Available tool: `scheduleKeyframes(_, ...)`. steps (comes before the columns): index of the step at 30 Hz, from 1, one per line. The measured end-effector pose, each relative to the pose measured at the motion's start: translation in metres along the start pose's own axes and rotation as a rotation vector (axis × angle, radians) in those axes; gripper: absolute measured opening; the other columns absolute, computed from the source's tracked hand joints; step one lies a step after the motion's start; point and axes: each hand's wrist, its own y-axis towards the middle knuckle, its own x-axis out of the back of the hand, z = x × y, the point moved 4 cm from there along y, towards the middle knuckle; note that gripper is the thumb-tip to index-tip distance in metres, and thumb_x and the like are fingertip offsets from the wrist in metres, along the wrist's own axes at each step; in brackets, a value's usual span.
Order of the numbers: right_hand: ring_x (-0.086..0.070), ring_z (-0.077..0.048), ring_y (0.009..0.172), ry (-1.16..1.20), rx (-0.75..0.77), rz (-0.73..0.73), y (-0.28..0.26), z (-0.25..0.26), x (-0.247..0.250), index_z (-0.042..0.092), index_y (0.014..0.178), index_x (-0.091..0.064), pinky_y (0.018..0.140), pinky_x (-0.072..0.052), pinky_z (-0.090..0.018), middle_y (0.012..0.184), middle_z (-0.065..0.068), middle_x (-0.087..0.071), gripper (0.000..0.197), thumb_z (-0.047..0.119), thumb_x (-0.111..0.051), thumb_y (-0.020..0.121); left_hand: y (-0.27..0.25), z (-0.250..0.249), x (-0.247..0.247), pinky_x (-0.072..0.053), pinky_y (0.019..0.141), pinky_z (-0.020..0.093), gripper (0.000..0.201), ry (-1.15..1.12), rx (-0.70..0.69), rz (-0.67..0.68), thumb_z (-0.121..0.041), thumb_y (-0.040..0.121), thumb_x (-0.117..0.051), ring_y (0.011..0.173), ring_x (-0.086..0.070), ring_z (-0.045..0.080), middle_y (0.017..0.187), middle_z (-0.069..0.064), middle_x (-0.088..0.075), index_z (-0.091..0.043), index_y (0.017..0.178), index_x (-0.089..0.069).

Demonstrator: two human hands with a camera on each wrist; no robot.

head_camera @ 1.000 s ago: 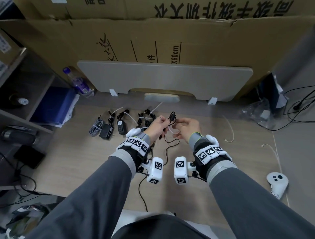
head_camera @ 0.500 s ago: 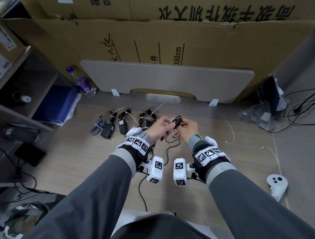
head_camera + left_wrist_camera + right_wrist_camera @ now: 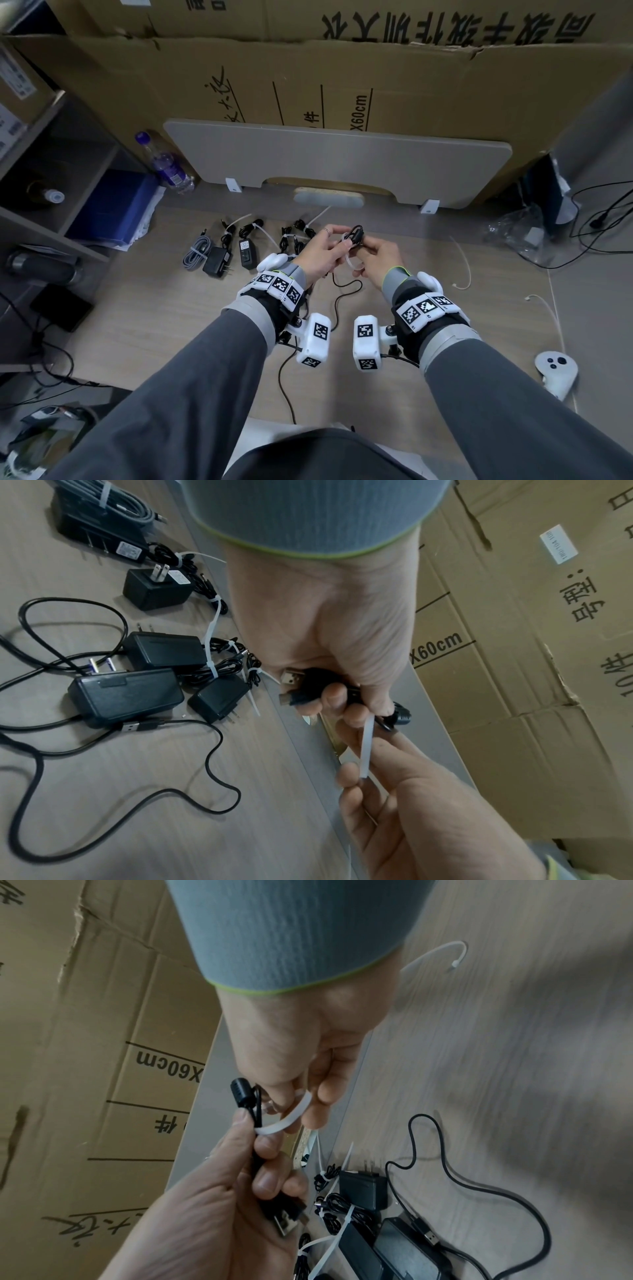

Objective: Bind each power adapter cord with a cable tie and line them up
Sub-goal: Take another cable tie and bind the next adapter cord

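1. We hold a folded black cord [image 3: 354, 236] up off the floor [image 3: 171, 308], in front of the grey board [image 3: 335, 157] leaning on the cardboard boxes [image 3: 308, 85].
2. Left hand [image 3: 320, 251] has fingers curled round the cord bundle; in the left wrist view a USB plug [image 3: 293, 677] sticks out of the fist.
3. Right hand [image 3: 375, 255] pinches a white cable tie [image 3: 289, 1118] between thumb and fingers; the tie bends in a loop round the cord just beside the left fingertips.
4. A small black cylinder on the cord [image 3: 242, 1092] shows above the loop, toward the board.
5. On the floor between our hands and the board, a row of black power adapters [image 3: 216, 262] lies with their cords already tied in white; a grey braided cable [image 3: 195, 255] is at the row's left end.
6. One bigger adapter [image 3: 125, 696] near the row has its cord loose, curling over the floor toward us.
7. Two spare white ties [image 3: 460, 260] lie on the floor right of our hands, well apart from the row.
8. A white controller [image 3: 556, 373] sits further right, near our right sleeve.
9. A plastic bottle [image 3: 166, 164] stands at the board's left end.
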Motion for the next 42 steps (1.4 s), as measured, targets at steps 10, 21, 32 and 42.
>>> scheduleKeyframes(10, -0.056, -0.022, 0.044, -0.078, -0.053, -0.013, 0.001, -0.002, 0.000, 0.026, 0.075, -0.068, 0.065, -0.051, -0.040, 0.071, 0.002, -0.068, 0.028, 0.007, -0.054, 0.090, 0.001, -0.003, -0.004, -0.033, 0.041, 0.018, 0.029, -0.019, 0.041, -0.035, -0.015, 0.101, -0.052, 0.049, -0.043, 0.005, 0.065, 0.001, -0.049, -0.006, 0.125, -0.040)
scheduleKeyframes(21, -0.045, -0.018, 0.041, -0.037, -0.015, -0.126, -0.001, 0.011, 0.009, 0.033, 0.080, -0.072, 0.055, -0.042, -0.028, 0.071, 0.009, -0.072, 0.025, 0.015, -0.060, 0.093, -0.005, -0.001, -0.003, -0.032, 0.038, 0.018, 0.004, -0.286, 0.257, -0.091, -0.006, 0.100, -0.045, 0.036, -0.042, 0.008, 0.053, 0.005, -0.053, -0.009, 0.102, -0.049)
scheduleKeyframes(32, -0.052, -0.019, 0.041, -0.060, 0.014, -0.106, 0.002, 0.014, 0.009, 0.024, 0.075, -0.070, 0.057, -0.047, -0.037, 0.069, 0.003, -0.074, 0.010, 0.033, -0.076, 0.075, -0.012, -0.004, -0.005, -0.030, 0.048, 0.022, 0.017, -0.430, 0.267, -0.053, -0.009, 0.102, -0.041, 0.043, -0.033, 0.011, 0.057, 0.004, -0.047, -0.009, 0.089, -0.053)
scheduleKeyframes(42, -0.062, -0.021, 0.051, -0.064, -0.062, -0.038, 0.002, 0.013, 0.005, 0.018, 0.089, -0.066, 0.047, -0.047, -0.026, 0.075, -0.005, -0.073, 0.004, 0.020, -0.065, 0.092, -0.010, -0.002, -0.010, -0.032, 0.046, 0.019, 0.028, -0.323, 0.193, 0.007, -0.014, 0.102, -0.045, 0.047, -0.029, 0.009, 0.054, -0.006, -0.044, -0.013, 0.075, -0.052)
